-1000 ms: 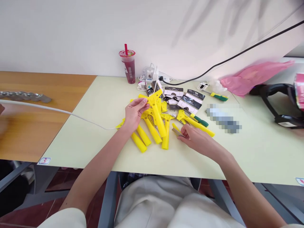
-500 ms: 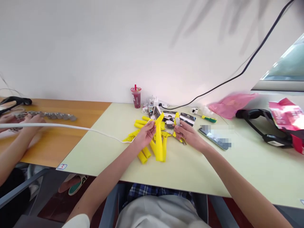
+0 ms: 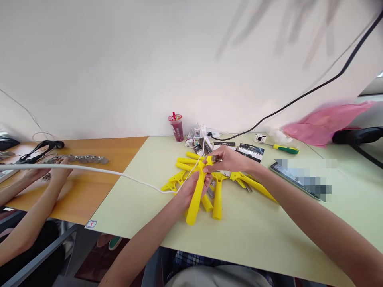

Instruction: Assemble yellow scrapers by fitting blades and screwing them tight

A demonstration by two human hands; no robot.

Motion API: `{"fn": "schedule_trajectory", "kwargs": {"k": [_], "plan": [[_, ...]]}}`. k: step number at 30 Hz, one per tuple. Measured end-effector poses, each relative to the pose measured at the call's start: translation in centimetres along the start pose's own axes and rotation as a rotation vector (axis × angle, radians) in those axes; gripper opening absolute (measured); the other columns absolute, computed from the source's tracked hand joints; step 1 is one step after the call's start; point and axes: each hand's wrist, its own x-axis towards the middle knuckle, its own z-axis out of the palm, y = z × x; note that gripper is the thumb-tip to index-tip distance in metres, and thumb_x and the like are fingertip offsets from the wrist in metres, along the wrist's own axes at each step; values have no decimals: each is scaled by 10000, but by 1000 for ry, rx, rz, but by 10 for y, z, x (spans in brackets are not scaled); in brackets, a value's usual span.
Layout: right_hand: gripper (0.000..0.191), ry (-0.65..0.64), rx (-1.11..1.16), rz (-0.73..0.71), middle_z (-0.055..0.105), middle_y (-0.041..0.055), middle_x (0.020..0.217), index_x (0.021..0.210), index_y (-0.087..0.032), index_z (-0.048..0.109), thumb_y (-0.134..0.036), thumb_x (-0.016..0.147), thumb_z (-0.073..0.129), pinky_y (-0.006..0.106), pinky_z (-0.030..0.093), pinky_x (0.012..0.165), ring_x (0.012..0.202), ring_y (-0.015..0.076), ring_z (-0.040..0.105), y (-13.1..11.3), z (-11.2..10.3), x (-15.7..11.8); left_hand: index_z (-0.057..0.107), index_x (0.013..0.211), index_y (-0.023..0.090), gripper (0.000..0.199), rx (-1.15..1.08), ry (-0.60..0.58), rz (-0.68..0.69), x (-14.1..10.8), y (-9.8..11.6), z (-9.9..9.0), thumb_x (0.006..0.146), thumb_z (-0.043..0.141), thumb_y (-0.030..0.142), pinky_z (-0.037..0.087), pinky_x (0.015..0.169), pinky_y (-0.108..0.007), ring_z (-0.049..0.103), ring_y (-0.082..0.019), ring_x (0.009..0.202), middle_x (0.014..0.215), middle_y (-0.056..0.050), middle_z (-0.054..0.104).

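Observation:
Wrapped round a yellow plastic handle [image 3: 196, 201], my left hand [image 3: 191, 186] holds it tilted above the pale table. My right hand [image 3: 226, 159] pinches a small part at the handle's upper end; fingers hide most of that part. Several more yellow handles lie under and around my hands, one upright-pointing piece [image 3: 218, 199] just right of the held one and another [image 3: 260, 187] beneath my right forearm. A white cable [image 3: 143, 182] runs across to the pile.
A drink cup [image 3: 177, 127] and a power strip [image 3: 213, 134] stand by the wall. Rightward lie black packages [image 3: 251, 152], a screwdriver [image 3: 286, 149], a phone [image 3: 295, 179] and a pink bag [image 3: 323, 123]. At left, another person's hands [image 3: 60, 169] handle metal pieces.
My right hand has moved left to the top of the yellow handle, which now tilts more. A yellow piece lies under my right forearm. The view has shifted left.

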Motion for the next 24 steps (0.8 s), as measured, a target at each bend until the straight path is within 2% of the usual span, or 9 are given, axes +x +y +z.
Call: {"fn": "schedule_trajectory", "kwargs": {"k": [3,5,7,9,11,14,17,21,24], "plan": [[593,-95,-5,27,438,-31,684,694,-203,623,-713,843,887,326,241,594,658,129,349,-4,-2,-2,733,1029,140,126,82,7,-35,-1,-4,-3,993,727,19,619,678,-146,672,-91,673,875,-47,715],[586,-91,-36,22,447,-27,696,701,-202,611,-705,862,866,329,260,607,672,133,369,-8,-8,-3,741,1088,131,52,221,18,-53,-2,-6,-6,1037,748,131,644,680,-192,734,-128,745,1025,-125,796],[591,-60,-91,20,448,-25,712,696,-208,566,-698,884,837,334,267,615,682,135,373,-10,-18,-5,734,1203,139,182,366,4,-45,-3,-6,-8,1059,769,244,652,640,-240,791,-185,837,1172,-178,826],[612,-31,-149,43,419,-31,711,688,-219,497,-698,894,818,339,256,612,674,131,341,-9,-28,-7,706,1233,162,269,472,-35,-13,-4,-6,-11,1049,806,332,614,559,-252,801,-214,844,1205,-185,836],[664,-12,-209,83,369,-41,696,682,-230,426,-727,877,820,343,245,604,660,127,299,-6,-36,-8,676,1151,179,299,530,-83,20,-5,-5,-12,1035,832,406,535,473,-237,737,-175,690,1117,-154,840],[698,-2,-301,138,352,-44,687,709,-241,401,-801,882,780,350,247,605,658,134,288,-1,-43,-9,622,996,190,364,566,-132,40,-5,-4,-13,1035,824,490,406,397,-203,502,-80,465,875,-51,766],[651,36,-321,158,428,-30,744,819,-247,467,-849,966,665,351,285,625,688,153,351,1,-42,-11,605,950,188,369,570,-122,52,-4,-3,-13,1044,806,483,364,387,-176,440,-58,456,807,-1,680],[682,63,-62,145,546,6,832,1001,-240,587,-893,1079,406,353,422,707,747,187,486,6,-36,-12,594,932,183,348,544,-95,52,-2,-1,-12,1027,816,434,345,383,-159,417,-48,467,796,16,635],[723,92,6,108,619,32,850,1005,-217,657,-894,1074,412,356,446,757,802,203,554,10,-32,-9,578,896,182,374,555,-96,31,-2,1,-11,1018,820,439,321,369,-161,391,-47,455,750,26,595]]}}
